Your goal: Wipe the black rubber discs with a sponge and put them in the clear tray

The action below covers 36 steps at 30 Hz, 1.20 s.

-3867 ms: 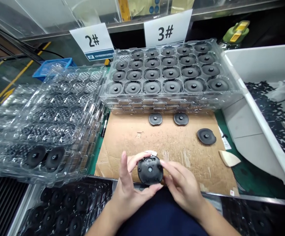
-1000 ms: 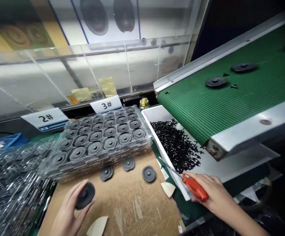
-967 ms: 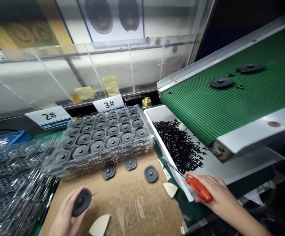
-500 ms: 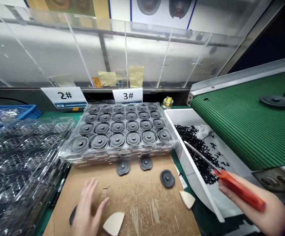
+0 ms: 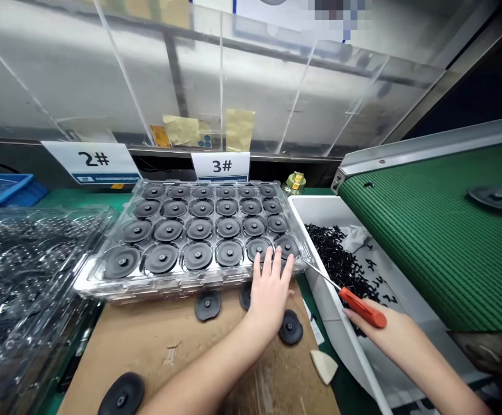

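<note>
My left hand reaches across the cardboard with fingers stretched out, their tips over the front right discs of a clear plastic tray. Round dark grey discs, each with a small central stub, sit in the tray's rows of pockets. My right hand grips a screwdriver by its orange-red handle. Its thin metal shaft points left, across the edge of a white bin, towards the tray's corner. Loose discs lie below the tray: one disc left of my hand, another disc right of it, and one partly hidden behind it.
Small black parts fill part of the bin. A green ribbed conveyor slopes at right, carrying a disc. Empty clear trays are stacked at left. A larger-looking disc and a cream wedge lie on the cardboard.
My left hand has moved up and right from the lower left of the cardboard to the tray's front right corner. My right hand has brought the screwdriver left, nearer the tray. The view has shifted slightly.
</note>
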Motion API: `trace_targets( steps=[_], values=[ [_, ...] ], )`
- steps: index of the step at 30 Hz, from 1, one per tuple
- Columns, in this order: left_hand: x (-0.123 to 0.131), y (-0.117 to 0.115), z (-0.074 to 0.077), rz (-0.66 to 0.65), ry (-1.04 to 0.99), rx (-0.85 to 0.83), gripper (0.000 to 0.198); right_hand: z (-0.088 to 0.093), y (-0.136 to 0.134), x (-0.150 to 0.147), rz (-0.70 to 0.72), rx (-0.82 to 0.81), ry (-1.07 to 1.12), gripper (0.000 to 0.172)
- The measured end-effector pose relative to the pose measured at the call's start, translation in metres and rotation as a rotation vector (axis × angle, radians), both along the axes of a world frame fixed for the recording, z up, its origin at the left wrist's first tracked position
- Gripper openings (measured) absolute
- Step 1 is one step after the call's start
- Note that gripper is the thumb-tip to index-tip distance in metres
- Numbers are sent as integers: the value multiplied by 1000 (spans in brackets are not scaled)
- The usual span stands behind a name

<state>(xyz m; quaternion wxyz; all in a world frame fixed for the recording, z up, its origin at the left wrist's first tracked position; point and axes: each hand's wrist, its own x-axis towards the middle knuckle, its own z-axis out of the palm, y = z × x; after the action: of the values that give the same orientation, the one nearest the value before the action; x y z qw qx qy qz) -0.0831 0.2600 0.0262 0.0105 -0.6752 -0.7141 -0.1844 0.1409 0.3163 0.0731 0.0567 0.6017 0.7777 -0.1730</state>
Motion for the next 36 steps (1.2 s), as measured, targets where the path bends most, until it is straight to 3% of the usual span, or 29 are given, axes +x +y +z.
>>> trace_targets(
  steps=[7,12,16,25,36],
  values=[
    [-5,10,3,-12,42,-80,72,-4,3,4,-10,15,41,44],
    [-18,34,14,-116,78,-113,83,8,8,-1,-38,-33,7,46],
    [-29,44,18,-183,91,-137,80,15,11,-5,-63,-57,0,41],
    [-31,46,10,-181,99,-172,84,11,12,-4,-51,-73,26,44],
    [-35,40,9,-168,88,-141,87,16,7,-12,-6,-64,36,44]
  ],
)
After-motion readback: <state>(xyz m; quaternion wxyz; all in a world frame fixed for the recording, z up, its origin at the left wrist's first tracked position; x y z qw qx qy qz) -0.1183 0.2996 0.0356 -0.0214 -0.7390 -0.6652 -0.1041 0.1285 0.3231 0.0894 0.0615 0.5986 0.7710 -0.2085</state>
